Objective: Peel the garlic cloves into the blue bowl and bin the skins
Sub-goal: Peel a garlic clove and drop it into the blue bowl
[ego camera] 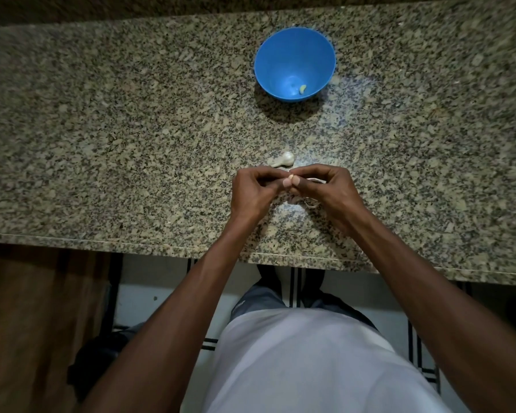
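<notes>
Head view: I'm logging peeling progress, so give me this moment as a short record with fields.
surface: granite counter
blue bowl: upright, far side, one peeled clove inside
left hand: pinches the garlic clove
right hand: pinches the same clove
unpeeled garlic: on counter just beyond the hands
loose skins: on counter under the hands
bin: not in view

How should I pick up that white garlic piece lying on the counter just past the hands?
Pinch the garlic piece across its rounded, fat end, coming straight down from above. It lies flat on the counter, its thinner papery tail pointing left, and nothing stands over it. The plump end probably gives fingers the firmest hold.
</notes>
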